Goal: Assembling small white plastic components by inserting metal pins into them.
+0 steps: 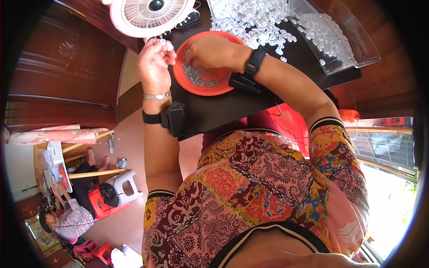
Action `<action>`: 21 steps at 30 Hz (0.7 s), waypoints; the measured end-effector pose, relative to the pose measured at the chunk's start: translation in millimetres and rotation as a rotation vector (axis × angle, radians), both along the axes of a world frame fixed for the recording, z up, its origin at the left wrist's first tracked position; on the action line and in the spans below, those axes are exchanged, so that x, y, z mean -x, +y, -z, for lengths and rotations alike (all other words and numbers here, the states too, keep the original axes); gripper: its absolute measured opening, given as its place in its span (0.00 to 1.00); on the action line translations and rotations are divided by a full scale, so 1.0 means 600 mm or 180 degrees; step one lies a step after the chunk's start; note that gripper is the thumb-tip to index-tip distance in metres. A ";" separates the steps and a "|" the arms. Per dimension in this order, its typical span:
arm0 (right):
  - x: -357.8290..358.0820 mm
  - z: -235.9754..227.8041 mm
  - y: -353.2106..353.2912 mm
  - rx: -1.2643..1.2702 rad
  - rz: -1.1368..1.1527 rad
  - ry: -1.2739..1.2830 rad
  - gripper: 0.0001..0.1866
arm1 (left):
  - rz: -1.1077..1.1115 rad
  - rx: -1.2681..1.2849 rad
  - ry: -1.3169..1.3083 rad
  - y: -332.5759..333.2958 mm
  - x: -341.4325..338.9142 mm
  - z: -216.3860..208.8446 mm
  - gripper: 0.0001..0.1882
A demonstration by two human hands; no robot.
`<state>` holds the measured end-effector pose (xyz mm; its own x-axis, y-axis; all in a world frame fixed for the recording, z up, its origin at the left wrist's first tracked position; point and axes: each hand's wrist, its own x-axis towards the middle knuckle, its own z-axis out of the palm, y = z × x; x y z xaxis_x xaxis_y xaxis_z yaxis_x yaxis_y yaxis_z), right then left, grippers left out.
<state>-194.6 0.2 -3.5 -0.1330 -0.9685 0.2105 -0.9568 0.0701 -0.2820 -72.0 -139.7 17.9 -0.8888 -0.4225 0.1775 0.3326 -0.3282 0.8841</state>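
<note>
My left hand (154, 67) is raised at the left rim of a red round plate (180, 79), just below a pink fan. Its thumb and fingers are pinched together around a small white plastic piece (162, 41). Inside the plate lies a loose spread of thin grey metal screws or nails (196, 77). My right hand (212, 50) reaches over the plate from the right, its fingertips bent down among the metal pieces. Whatever those fingers pinch is hidden beneath the hand. Both wrists carry black strapped devices.
The pink fan (155, 20) stands at the far left of the dark table (201, 114). Behind the plate is a heap of white plastic pieces (254, 22), and a clear tray (328, 69) holds more at right. Another person (78, 219) sits in the background at left, near stools.
</note>
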 end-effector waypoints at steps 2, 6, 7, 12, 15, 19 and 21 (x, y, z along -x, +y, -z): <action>-0.005 0.002 -0.009 -0.0025 0.0014 0.0005 0.13 | 0.0024 0.0025 0.0025 0.001 0.002 0.017 0.06; -0.013 0.003 -0.006 -0.0063 0.0049 0.0243 0.11 | 0.0299 0.0168 -0.0002 0.012 0.005 0.029 0.08; -0.017 0.005 -0.003 -0.0063 0.0041 0.0242 0.11 | 0.0341 0.0200 -0.0002 0.014 0.002 0.031 0.08; -0.037 -0.014 0.008 0.0027 0.0094 0.0364 0.09 | 0.0378 0.0248 -0.0035 0.022 -0.004 0.031 0.10; -0.041 -0.016 0.008 -0.0193 0.0112 0.0553 0.09 | 0.0360 0.0409 -0.0105 0.024 -0.012 0.023 0.08; -0.043 -0.027 0.017 -0.0128 -0.0040 0.0477 0.06 | 0.0360 0.0405 -0.0131 0.024 -0.017 0.017 0.07; -0.050 -0.051 0.034 -0.0108 0.0087 0.0222 0.06 | 0.0359 0.0390 -0.0095 0.023 -0.018 0.019 0.07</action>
<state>-164.4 20.4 27.0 -0.1456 -0.9715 0.1872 -0.9717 0.1048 -0.2117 -61.0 -126.0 6.4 -0.9350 -0.2967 0.1944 0.2728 -0.2512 0.9287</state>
